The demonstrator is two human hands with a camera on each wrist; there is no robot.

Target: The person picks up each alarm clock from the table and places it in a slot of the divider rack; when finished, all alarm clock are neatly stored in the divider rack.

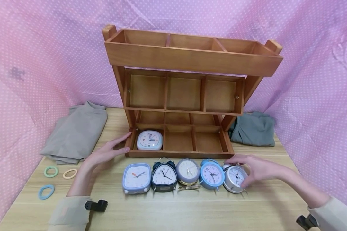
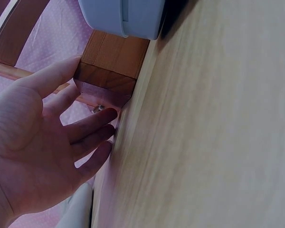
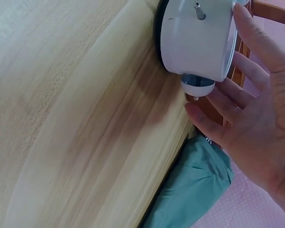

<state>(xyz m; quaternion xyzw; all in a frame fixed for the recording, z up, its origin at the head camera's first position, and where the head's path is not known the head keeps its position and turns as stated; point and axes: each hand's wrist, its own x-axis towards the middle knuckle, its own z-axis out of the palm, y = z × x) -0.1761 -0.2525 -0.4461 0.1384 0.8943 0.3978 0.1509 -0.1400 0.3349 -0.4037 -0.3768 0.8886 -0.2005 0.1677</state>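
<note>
My left hand rests its thumb and fingers, fairly straight, against the left end of the wooden shelf's bottom tier. A pale rounded-square alarm clock sits in that tier's left compartment. Along the front of the shelf stand a blue-violet square clock, a black twin-bell clock, a grey-lavender round clock, a light blue clock and a white twin-bell alarm clock. My right hand holds this white clock, thumb at its face rim, fingers by a bell.
A grey-beige cloth lies left of the shelf and a grey-green cloth right of it. Green, yellow and blue rings lie at the left. A pink dotted curtain surrounds the table.
</note>
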